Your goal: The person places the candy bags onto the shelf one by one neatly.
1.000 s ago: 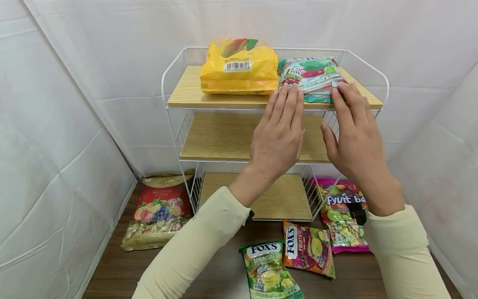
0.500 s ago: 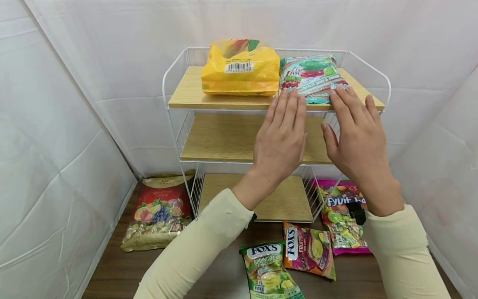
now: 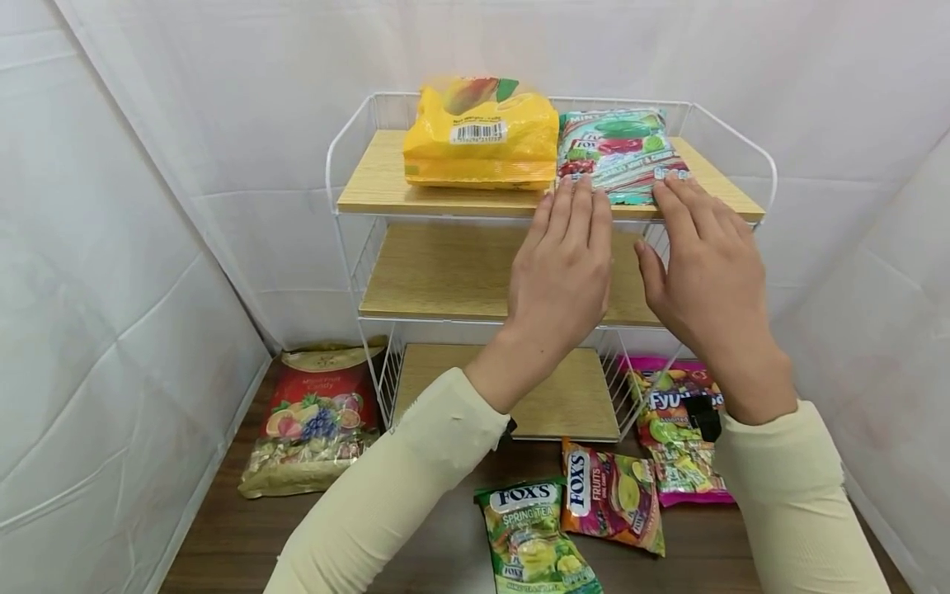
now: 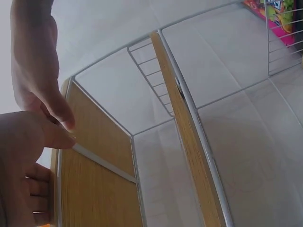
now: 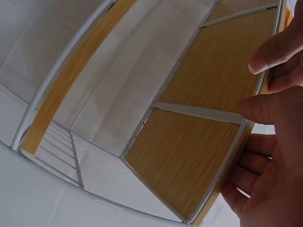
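Observation:
A teal-and-red candy bag (image 3: 622, 148) lies on the right half of the top shelf (image 3: 371, 186), beside an upright yellow candy bag (image 3: 482, 136) with a mango print and a barcode. Straight fingers of my left hand (image 3: 560, 264) reach up to the teal bag's front left edge. At its front right edge are the fingertips of my right hand (image 3: 705, 280), thumb spread away. In the left wrist view, my left hand (image 4: 21, 161) is at the edge of a wooden board. My right hand (image 5: 274, 151) also shows beside the board's edge in the right wrist view.
A white wire rack with wooden middle (image 3: 438, 272) and bottom shelves (image 3: 564, 404) stands against white cloth. A red-and-gold candy bag (image 3: 319, 421) lies left of it. Green (image 3: 536, 536) and orange-purple Fox's bags (image 3: 614, 499) lie in front, with a pink-edged candy bag (image 3: 675, 445) at right.
The teal bag lies flatter, and more of its top lettering shows. My left hand has shifted slightly right; my right hand stays near the same corner. The view has shifted a little.

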`<state>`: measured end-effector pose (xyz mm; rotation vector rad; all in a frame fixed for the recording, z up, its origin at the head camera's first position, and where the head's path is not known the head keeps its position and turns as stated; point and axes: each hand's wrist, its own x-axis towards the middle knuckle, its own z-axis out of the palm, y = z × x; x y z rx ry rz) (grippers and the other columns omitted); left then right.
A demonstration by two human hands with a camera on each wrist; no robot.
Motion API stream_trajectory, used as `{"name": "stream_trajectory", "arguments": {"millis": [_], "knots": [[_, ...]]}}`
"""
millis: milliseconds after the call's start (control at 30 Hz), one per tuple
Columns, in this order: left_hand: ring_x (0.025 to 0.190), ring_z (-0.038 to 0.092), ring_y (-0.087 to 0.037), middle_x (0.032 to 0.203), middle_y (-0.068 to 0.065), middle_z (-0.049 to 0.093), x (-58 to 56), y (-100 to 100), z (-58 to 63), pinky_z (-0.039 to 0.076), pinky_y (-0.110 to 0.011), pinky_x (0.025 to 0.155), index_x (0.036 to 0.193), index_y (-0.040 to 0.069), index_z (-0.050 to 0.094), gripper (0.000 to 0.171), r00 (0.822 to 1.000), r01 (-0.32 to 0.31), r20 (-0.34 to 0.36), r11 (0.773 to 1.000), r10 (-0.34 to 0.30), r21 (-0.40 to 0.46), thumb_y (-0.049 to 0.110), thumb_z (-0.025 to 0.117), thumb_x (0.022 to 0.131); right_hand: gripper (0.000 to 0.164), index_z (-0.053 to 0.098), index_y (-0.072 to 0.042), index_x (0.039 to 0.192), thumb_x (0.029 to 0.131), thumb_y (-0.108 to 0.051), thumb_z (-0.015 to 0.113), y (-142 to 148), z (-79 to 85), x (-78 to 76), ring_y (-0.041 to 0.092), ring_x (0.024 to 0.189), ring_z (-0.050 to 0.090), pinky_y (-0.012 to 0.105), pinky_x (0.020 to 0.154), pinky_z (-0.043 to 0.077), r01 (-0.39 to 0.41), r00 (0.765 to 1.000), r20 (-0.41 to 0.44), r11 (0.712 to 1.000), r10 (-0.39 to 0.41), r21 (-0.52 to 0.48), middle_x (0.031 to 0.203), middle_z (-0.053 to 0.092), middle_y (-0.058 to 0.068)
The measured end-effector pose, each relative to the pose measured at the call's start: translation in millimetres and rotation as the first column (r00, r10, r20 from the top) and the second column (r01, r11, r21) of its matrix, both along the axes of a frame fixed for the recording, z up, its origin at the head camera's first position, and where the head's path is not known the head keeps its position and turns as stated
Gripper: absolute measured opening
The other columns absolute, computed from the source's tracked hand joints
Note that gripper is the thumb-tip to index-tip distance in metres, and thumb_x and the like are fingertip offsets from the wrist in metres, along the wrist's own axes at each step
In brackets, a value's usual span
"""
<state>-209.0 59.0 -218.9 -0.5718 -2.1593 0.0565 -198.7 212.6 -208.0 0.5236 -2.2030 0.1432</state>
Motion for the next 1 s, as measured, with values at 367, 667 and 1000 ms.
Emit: {"name": "stream_trajectory", "arguments": {"millis": [367,667,1000], "knots": [[0.120,0.040,-0.028,0.129,-0.014,0.046,2.6,-1.7,10.2,0.025,-0.036,0.103,0.125,0.001,0.048,0.044,0.999,0.006,0.039,1.000,-0.005,-0.027,0.022,0.033,0.089,0.053,0.043,0.003,0.129,0.083,-0.016,0.059,0.0,0.4,1.6,0.031,0.124,0.035,0.041,0.104,0.021,0.015,0.999,0.044,0.999,-0.014,-0.030,0.131,0.043,0.019],[0.120,0.041,-0.027,0.129,-0.014,0.046,3.7,-3.1,16.2,0.029,-0.035,0.101,0.125,0.001,0.048,0.045,0.998,-0.012,0.068,0.997,0.017,-0.074,0.023,0.035,0.088,0.051,0.045,0.004,0.127,0.083,-0.017,0.059,-2.9,4.6,2.7,0.033,0.121,0.038,0.041,0.103,0.024,0.027,0.998,0.059,0.999,-0.025,-0.025,0.128,0.046,0.021],[0.123,0.035,-0.030,0.133,-0.017,0.041,1.2,-3.8,9.8,0.023,-0.036,0.104,0.129,-0.002,0.042,0.051,0.999,-0.030,0.038,0.994,0.034,-0.103,0.026,0.039,0.086,0.059,0.037,0.004,0.133,0.084,-0.023,0.057,-0.6,0.9,1.3,0.030,0.128,0.028,0.042,0.104,0.021,0.018,0.999,0.047,1.000,-0.019,0.023,0.135,0.037,0.020]]}}
